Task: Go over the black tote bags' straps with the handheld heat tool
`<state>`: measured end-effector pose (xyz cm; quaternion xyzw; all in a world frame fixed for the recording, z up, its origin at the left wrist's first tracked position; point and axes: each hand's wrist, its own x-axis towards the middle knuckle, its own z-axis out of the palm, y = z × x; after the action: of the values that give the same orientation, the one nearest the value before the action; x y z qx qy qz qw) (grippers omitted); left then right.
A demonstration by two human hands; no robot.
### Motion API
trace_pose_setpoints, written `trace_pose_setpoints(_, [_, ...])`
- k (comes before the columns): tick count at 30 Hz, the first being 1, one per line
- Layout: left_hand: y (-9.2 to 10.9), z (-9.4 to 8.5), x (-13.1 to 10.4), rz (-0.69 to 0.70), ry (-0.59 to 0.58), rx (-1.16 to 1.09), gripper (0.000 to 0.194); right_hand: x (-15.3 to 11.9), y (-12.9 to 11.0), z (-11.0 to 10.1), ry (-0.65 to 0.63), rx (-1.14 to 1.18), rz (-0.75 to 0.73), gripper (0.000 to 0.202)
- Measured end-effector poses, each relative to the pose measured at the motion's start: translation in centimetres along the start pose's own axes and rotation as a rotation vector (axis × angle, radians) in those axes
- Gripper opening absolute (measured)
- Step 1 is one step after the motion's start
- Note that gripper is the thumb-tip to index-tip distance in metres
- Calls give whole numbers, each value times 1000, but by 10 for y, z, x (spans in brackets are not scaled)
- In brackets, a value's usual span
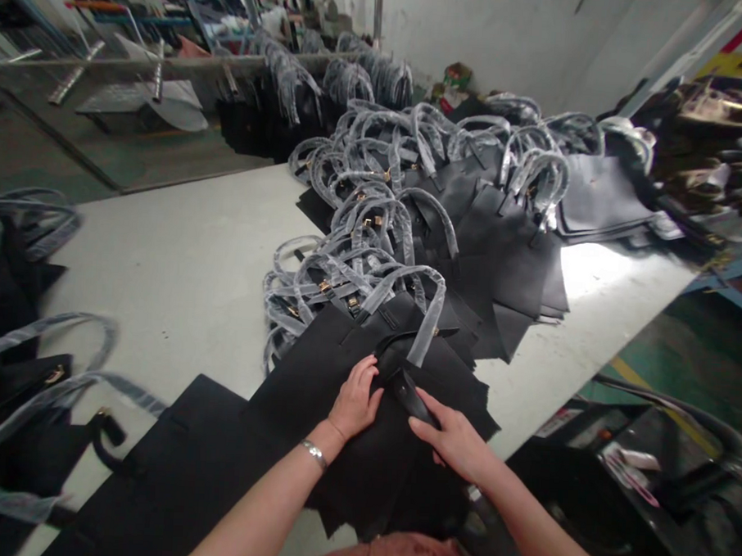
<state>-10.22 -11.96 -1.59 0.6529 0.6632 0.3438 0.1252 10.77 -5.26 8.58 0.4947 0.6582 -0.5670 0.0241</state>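
A black leather-like bag panel (318, 366) with a plastic-wrapped handle (434, 318) lies before me on a stack of similar panels. My left hand (354, 402) rests on this panel with its fingers stretched out and thumb apart. Its fingertips are beside one end of a thin curved black strap (402, 337). In my right hand (453, 436) is a black, rounded, elongated object (413, 397), its far end close to the panel just below the wrapped handle. I cannot make out its exact kind. My fingers partly cover its near end.
Many black panels with plastic-wrapped handles (374, 204) and gold-coloured buckles are heaped on the white table (181, 261). More wrapped handles (42, 329) lie at the left edge. Handled pieces hang from a rail behind. A dark box-like thing (620, 486) stands at the lower right.
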Motion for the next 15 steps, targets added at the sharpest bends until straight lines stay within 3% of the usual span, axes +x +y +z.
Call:
trace_pose_setpoints(6, [6,2,-6,-97,74,36,25,-20,14,-7,-56,7,93,62])
trace_pose_setpoints(9, [7,1,-4,-104,72,30,22,-16,18,-2,-58,36,77,62])
trace_pose_setpoints(11, [7,0,-3,-104,72,21,20,-9,13,4,-11,34,31,62])
trace_pose_setpoints(15, [8,0,-15,-45,57,8,26,-2,-3,11,213,9,-111,66])
